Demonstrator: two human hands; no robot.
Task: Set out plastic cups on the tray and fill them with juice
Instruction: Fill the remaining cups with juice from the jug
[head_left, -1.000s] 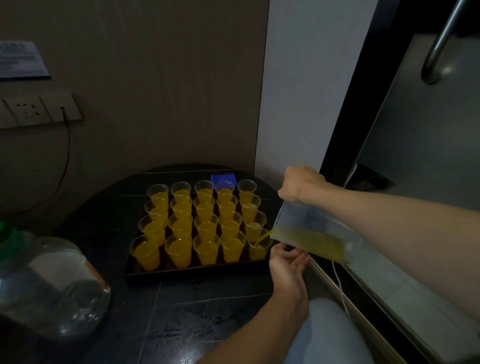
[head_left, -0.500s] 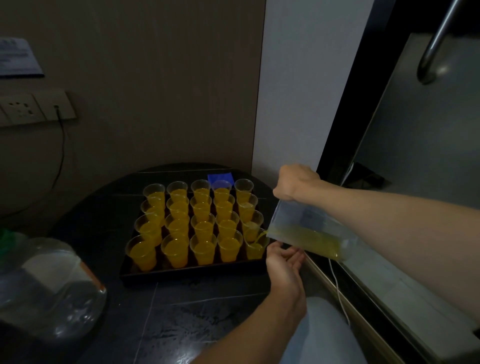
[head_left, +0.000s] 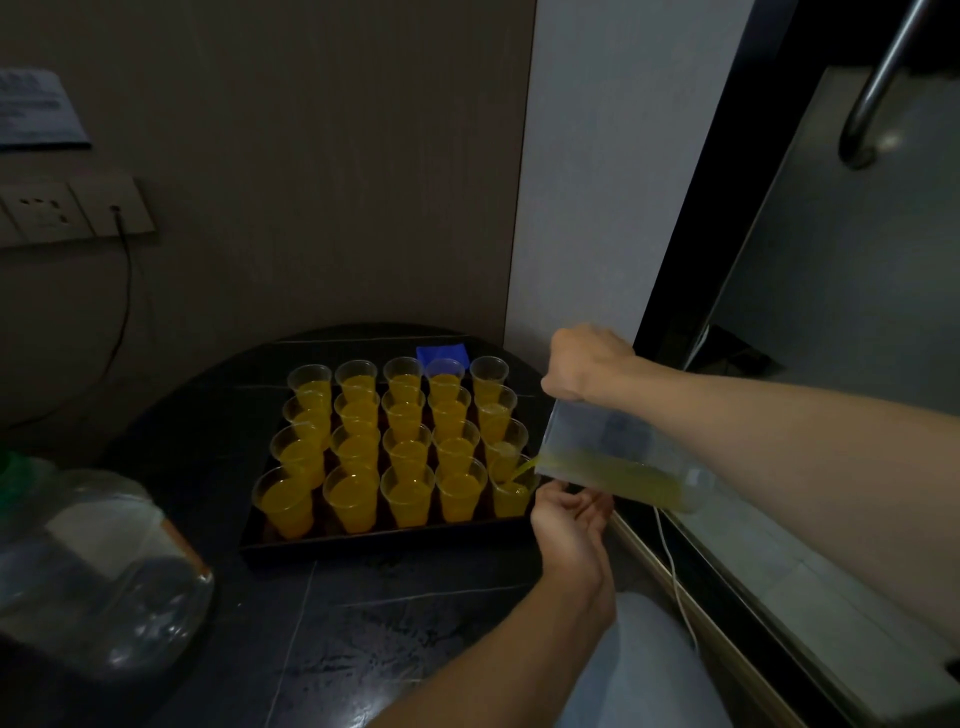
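A dark tray (head_left: 374, 543) on the black table holds several clear plastic cups of yellow juice (head_left: 405, 452) in rows. My right hand (head_left: 584, 366) grips the top of a clear jug (head_left: 618, 460), tilted left, with juice low inside. A thin stream runs from its spout into the front-right cup (head_left: 511, 493). My left hand (head_left: 569, 519) holds that cup at its right side, fingers curled beside it at the tray's corner.
A large clear bottle with a green cap (head_left: 88, 566) lies at the left on the black table (head_left: 363, 634). A blue square (head_left: 442, 354) sits behind the cups. A wall socket with a cable (head_left: 117, 213) is at the left, a glass door frame (head_left: 691, 291) to the right.
The jug has stayed tilted and kept pouring into the front-right cup; the juice in that cup has risen a little. Both hands hold about the same places.
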